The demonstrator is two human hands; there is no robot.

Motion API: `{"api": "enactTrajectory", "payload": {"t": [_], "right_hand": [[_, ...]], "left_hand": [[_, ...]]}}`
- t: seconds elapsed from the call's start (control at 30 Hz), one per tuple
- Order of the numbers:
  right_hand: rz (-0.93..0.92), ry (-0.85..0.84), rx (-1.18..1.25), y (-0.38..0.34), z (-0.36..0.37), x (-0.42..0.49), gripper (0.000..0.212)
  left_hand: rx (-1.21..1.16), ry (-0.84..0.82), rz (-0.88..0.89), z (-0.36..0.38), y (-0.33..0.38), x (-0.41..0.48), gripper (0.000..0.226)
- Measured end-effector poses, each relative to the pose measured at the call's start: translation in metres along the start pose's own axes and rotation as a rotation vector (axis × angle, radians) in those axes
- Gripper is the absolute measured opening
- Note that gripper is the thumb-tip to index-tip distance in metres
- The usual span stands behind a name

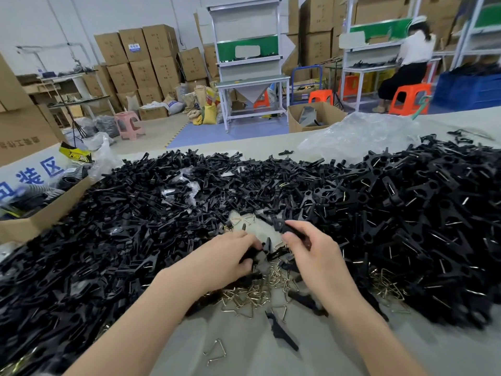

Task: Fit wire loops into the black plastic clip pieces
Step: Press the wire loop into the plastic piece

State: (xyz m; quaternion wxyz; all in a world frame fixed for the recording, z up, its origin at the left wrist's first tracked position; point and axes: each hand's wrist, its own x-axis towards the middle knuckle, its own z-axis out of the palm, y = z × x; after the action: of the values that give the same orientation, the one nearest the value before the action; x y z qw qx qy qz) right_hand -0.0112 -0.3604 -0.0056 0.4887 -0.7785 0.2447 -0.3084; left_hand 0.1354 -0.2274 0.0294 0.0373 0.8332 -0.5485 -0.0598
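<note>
A huge heap of black plastic clip pieces covers the table from left to right. Brass-coloured triangular wire loops lie in a loose pile just below my hands. My left hand curls its fingers round a black clip piece at the middle of the table. My right hand pinches another black clip piece between thumb and fingers. The two hands sit close together, a small gap apart. One loose wire loop and a single clip piece lie nearer to me.
An open cardboard box with dark parts stands at the left table edge. Crumpled clear plastic lies at the far right. Clips with loops fitted pile up on the right. A seated person works at a bench far right.
</note>
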Motion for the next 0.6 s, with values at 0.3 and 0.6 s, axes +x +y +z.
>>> {"api": "enactTrajectory", "payload": {"t": [0.3,0.6], "right_hand": [[0.159,-0.037,0.424,-0.009,0.000,0.003,0.011],[0.179,-0.229,0.502,-0.010,0.007,0.000,0.013]], "left_hand": [[-0.209,0.426,-0.092,0.023,0.004,-0.022,0.034],[-0.565,0.700,-0.137,0.033,0.017,-0.034,0.032]]}}
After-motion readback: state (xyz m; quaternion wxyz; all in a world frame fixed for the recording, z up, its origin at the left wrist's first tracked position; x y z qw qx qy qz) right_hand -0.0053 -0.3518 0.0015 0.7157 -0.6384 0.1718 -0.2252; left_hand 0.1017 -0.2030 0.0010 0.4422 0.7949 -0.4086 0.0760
